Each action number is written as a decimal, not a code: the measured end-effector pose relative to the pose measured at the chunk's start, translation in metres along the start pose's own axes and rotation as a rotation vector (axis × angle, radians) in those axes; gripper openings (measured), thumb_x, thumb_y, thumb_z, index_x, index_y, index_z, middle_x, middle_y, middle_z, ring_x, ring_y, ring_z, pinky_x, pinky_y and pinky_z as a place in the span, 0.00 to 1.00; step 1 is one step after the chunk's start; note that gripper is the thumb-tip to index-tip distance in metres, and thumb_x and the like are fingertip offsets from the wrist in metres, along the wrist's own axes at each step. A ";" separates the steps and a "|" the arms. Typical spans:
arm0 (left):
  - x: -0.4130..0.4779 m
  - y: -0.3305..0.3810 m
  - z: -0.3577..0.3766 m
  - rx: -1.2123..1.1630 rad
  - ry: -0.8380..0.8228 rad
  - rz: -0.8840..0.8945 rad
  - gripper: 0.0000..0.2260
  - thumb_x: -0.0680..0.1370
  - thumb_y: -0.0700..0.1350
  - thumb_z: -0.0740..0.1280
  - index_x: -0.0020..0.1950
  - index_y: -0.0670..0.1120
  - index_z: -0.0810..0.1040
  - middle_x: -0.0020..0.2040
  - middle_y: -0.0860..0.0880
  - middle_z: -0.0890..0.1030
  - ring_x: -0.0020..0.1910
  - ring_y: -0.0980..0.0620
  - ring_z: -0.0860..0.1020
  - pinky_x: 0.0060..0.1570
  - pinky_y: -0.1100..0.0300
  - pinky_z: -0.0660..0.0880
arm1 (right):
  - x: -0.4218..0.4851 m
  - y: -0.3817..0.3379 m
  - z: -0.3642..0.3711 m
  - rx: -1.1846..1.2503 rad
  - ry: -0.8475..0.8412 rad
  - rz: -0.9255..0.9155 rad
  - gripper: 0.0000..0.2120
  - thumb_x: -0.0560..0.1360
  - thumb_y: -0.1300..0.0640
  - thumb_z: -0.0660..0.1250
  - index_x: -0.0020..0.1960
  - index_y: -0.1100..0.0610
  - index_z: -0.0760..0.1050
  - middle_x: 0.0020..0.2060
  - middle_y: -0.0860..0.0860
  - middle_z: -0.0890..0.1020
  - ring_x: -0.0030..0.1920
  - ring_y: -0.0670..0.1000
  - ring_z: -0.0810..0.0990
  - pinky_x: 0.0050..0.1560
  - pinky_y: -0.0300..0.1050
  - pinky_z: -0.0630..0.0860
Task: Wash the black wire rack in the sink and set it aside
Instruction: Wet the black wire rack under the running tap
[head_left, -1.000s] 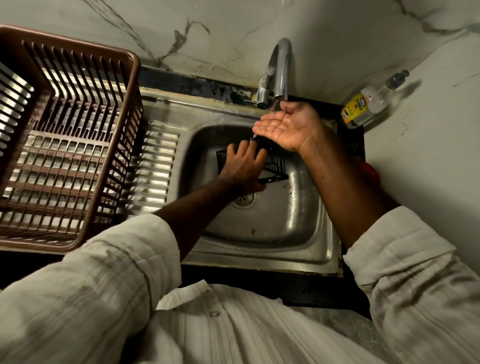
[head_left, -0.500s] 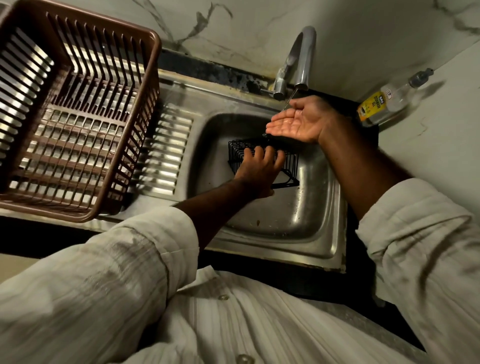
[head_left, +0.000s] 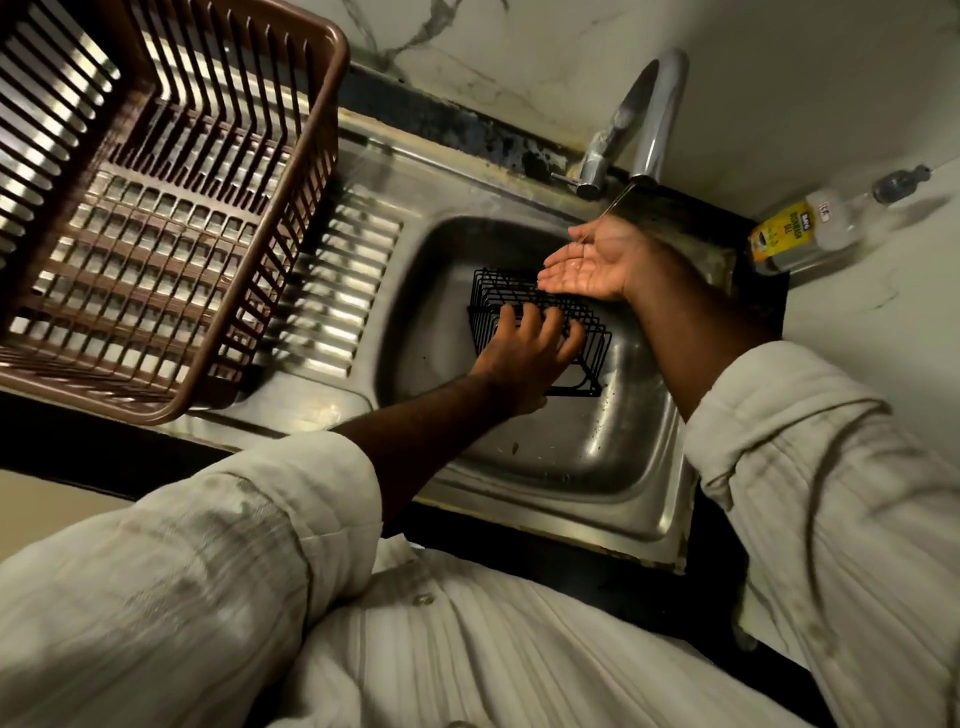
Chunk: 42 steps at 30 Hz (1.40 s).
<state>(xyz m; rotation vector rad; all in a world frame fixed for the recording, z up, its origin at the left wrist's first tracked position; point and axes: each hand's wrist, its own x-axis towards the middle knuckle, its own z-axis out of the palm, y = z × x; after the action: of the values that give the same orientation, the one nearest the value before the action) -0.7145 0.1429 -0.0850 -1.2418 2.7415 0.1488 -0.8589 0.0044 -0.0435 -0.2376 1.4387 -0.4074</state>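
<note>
1. Black wire rack (head_left: 540, 322): sitting in the steel sink (head_left: 571, 457) basin.
2. Left hand (head_left: 524, 358): pressing on the rack, fingers spread.
3. Right hand (head_left: 592, 265): cupping palm-up, catching a thin stream under the faucet (head_left: 644, 119).

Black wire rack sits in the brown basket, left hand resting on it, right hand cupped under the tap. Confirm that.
Wrong place: the head view shows the black wire rack in the sink, not the basket. The left hand rests on it; the right hand is cupped under the tap.
</note>
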 end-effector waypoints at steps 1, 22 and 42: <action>0.000 0.000 0.002 -0.001 0.000 -0.001 0.48 0.63 0.62 0.77 0.75 0.42 0.62 0.65 0.34 0.72 0.58 0.34 0.74 0.56 0.37 0.73 | 0.006 0.001 0.001 0.004 0.005 0.006 0.26 0.84 0.54 0.54 0.73 0.73 0.62 0.71 0.72 0.66 0.73 0.70 0.65 0.74 0.60 0.64; 0.008 0.005 0.012 0.000 0.059 0.034 0.41 0.69 0.56 0.71 0.75 0.39 0.61 0.67 0.32 0.70 0.60 0.32 0.73 0.58 0.35 0.72 | 0.069 0.000 0.005 0.056 -0.078 -0.030 0.23 0.83 0.57 0.56 0.71 0.72 0.66 0.69 0.71 0.69 0.72 0.68 0.68 0.73 0.58 0.67; 0.008 -0.002 0.005 0.043 -0.005 0.070 0.45 0.67 0.60 0.74 0.75 0.38 0.61 0.65 0.33 0.72 0.57 0.34 0.75 0.54 0.40 0.74 | 0.055 0.001 0.017 -0.170 -0.375 0.104 0.23 0.82 0.56 0.54 0.66 0.74 0.69 0.62 0.73 0.75 0.63 0.68 0.78 0.62 0.56 0.78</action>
<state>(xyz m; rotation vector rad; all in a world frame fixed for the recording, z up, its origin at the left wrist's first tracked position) -0.7179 0.1370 -0.0913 -1.1334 2.7695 0.0987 -0.8372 -0.0190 -0.0913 -0.3546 1.1101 -0.1440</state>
